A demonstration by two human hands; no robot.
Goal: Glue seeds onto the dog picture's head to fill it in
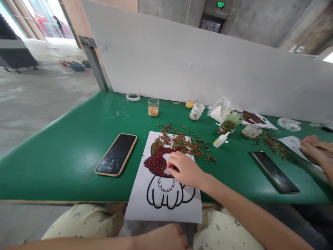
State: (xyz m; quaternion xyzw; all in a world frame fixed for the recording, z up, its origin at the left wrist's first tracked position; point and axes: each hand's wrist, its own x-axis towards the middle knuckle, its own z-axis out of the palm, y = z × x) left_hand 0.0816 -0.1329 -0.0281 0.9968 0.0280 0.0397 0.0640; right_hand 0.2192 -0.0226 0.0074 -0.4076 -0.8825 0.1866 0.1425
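A white sheet with a black-outlined cartoon animal lies over the table's front edge. Dark red beans cover much of the animal's face, and small green beans fill an ear. My right hand is over the face, fingertips pinched together at its pale part; anything between them is too small to make out. Below the sheet's lower edge, my left hand is curled closed, its fingers partly cut off by the frame. Loose red and green beans spread over the sheet's top and the table beyond.
A phone lies left of the sheet, another phone to the right. Behind are a cup of corn kernels, a clear cup, a tipped bean container and a glue bottle. A co-worker's hands are at far right.
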